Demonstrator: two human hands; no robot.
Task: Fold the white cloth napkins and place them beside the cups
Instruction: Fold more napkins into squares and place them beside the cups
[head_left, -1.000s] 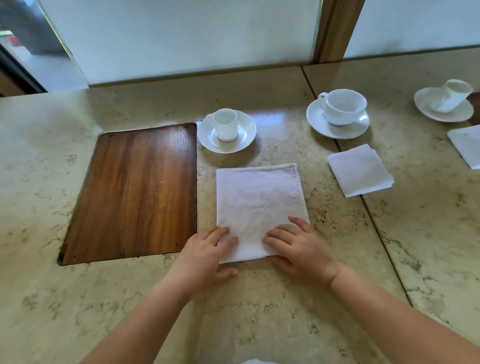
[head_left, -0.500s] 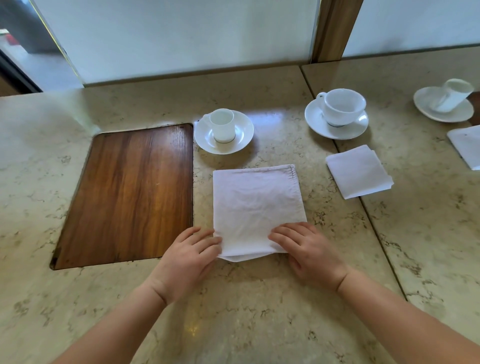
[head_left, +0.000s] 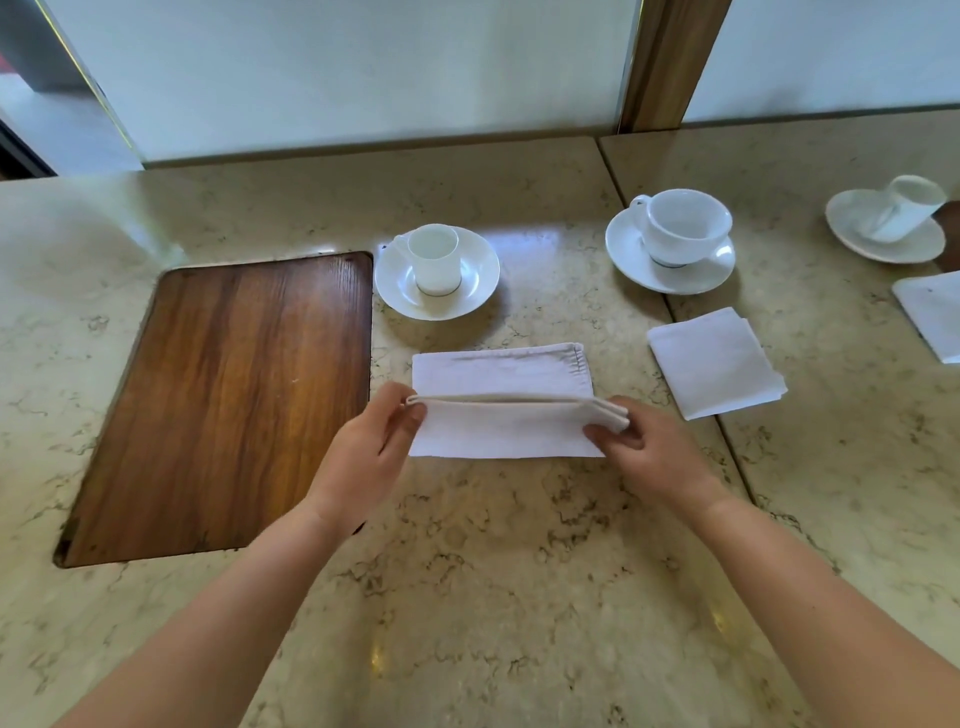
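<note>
Napkin (head_left: 498, 410) mid-fold: the left hand (head_left: 366, 457) and right hand (head_left: 647, 457) each pinch a near corner, lifting that edge clear of the marble surface (head_left: 493, 571). Beyond the grip, the far half lies flat, likely so the raised half can fold squarely over it. Just past it stands the small cup (head_left: 434, 257); right of the grip lies a folded napkin (head_left: 714, 361).

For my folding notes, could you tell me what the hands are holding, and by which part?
Both hold the white napkin: the left hand pinches its lifted near edge at the left corner, the right hand at the right corner.
</note>
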